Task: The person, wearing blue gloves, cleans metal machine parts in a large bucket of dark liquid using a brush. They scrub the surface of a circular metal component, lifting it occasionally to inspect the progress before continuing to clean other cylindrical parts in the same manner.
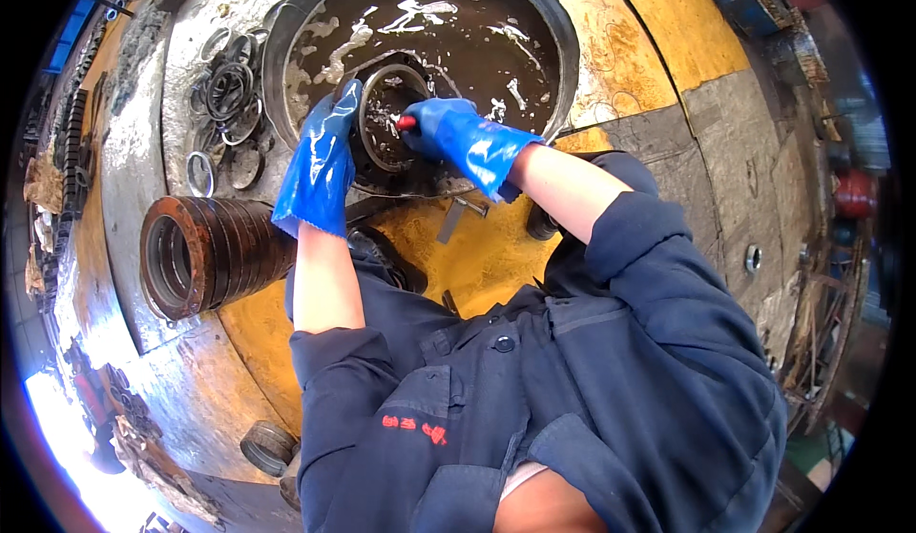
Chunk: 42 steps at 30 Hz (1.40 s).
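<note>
So up in the top middle of the frame there's a round basin full of murky brown liquid with pale foam streaks, and both hands are right at its near rim. The left hand, in a shiny blue rubber glove, is wrapped around the left edge of a grey metal ring, holding it tilted up on edge just above the liquid. The right hand, same kind of blue glove, sits just to the right of the ring, closed around a small tool with a red tip that's touching the ring's inner face; can't tell what the tool is beyond that. One ring in hand, two gloves. To the left, middle of the frame, there's a stack of rusty brown rings lying on its side, maybe ten or so, too tight to count. Upper left has a loose pile of thin metal rings, greasy and dark. Everything sits on a worn yellow and grey bench top.
</note>
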Each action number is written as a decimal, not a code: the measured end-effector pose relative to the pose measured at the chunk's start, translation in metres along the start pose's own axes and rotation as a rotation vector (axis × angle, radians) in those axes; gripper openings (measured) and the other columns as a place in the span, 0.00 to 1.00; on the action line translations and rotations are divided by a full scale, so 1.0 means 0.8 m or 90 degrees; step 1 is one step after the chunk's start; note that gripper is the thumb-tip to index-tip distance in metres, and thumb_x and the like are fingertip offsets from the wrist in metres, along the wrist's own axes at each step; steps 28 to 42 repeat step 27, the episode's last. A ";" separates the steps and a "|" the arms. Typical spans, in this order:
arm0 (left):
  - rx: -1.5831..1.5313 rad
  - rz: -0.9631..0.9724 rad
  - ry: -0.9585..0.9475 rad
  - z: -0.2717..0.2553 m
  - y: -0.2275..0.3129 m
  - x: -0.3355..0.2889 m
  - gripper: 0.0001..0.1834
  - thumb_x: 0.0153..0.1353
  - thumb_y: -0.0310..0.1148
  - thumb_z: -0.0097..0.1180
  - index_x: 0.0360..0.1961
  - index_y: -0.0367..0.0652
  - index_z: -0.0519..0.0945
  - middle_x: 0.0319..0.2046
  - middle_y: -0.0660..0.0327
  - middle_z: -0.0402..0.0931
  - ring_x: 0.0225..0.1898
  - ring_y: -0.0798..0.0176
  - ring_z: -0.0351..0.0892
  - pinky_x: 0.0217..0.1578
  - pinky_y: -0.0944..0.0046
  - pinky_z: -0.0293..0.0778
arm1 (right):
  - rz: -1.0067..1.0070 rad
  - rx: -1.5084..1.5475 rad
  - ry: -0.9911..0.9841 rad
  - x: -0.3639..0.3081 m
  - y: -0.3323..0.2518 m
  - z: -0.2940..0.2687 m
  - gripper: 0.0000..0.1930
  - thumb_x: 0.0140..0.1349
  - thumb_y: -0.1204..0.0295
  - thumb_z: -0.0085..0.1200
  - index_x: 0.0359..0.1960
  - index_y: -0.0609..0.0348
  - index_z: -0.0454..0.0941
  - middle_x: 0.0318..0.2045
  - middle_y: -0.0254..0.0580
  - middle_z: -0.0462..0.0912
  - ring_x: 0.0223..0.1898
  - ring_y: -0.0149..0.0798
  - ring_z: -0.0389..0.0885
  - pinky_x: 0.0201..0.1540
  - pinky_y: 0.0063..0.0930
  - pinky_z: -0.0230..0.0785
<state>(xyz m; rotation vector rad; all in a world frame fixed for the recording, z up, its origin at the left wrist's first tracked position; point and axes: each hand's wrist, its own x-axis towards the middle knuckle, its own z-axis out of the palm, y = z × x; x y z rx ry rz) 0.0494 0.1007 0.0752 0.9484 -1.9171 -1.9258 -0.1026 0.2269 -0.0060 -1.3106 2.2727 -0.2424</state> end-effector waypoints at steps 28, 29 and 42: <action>-0.091 0.044 -0.018 0.007 -0.022 0.020 0.32 0.75 0.51 0.62 0.65 0.32 0.80 0.56 0.52 0.84 0.52 0.59 0.83 0.56 0.61 0.78 | -0.098 -0.119 -0.039 -0.031 -0.002 -0.006 0.19 0.61 0.54 0.65 0.52 0.39 0.89 0.48 0.39 0.92 0.51 0.45 0.91 0.52 0.44 0.83; -0.091 0.044 -0.018 0.007 -0.022 0.020 0.32 0.75 0.51 0.62 0.65 0.32 0.80 0.56 0.52 0.84 0.52 0.59 0.83 0.56 0.61 0.78 | -0.098 -0.119 -0.039 -0.031 -0.002 -0.006 0.19 0.61 0.54 0.65 0.52 0.39 0.89 0.48 0.39 0.92 0.51 0.45 0.91 0.52 0.44 0.83; -0.091 0.044 -0.018 0.007 -0.022 0.020 0.32 0.75 0.51 0.62 0.65 0.32 0.80 0.56 0.52 0.84 0.52 0.59 0.83 0.56 0.61 0.78 | -0.098 -0.119 -0.039 -0.031 -0.002 -0.006 0.19 0.61 0.54 0.65 0.52 0.39 0.89 0.48 0.39 0.92 0.51 0.45 0.91 0.52 0.44 0.83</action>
